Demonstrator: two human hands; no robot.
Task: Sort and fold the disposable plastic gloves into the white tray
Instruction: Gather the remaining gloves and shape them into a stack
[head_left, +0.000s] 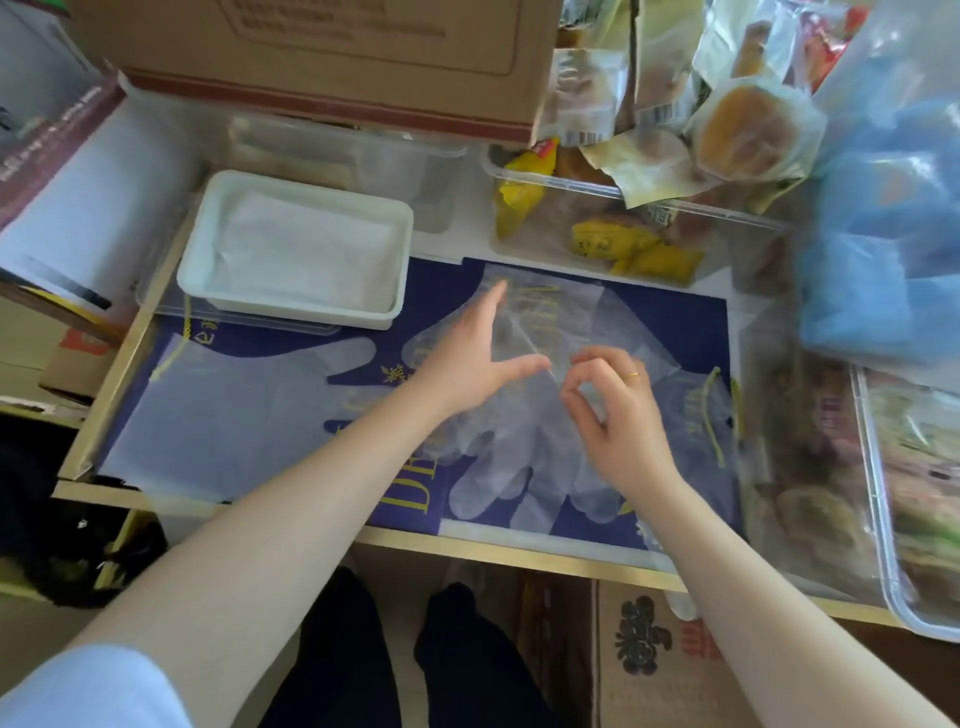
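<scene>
1. The light is soft, even daylight, moderately bright, with no hard beam.
2. Shadows are faint: a weak one lies under the white tray (296, 312), and the space below the tabletop (519, 548) falls dark.
3. The clear gloves (519, 447) show a pale, milky sheen rather than sharp glare.
4. The whole frame is slightly soft; print on the blue mat (665, 312) is hard to read.
5. Blur is strongest at the right edge, where the blue bag (883, 218) and the clear bin (883, 519) smear.
6. Wide-angle distortion bows the tabletop's edge and stretches both forearms toward the lower corners.
</scene>
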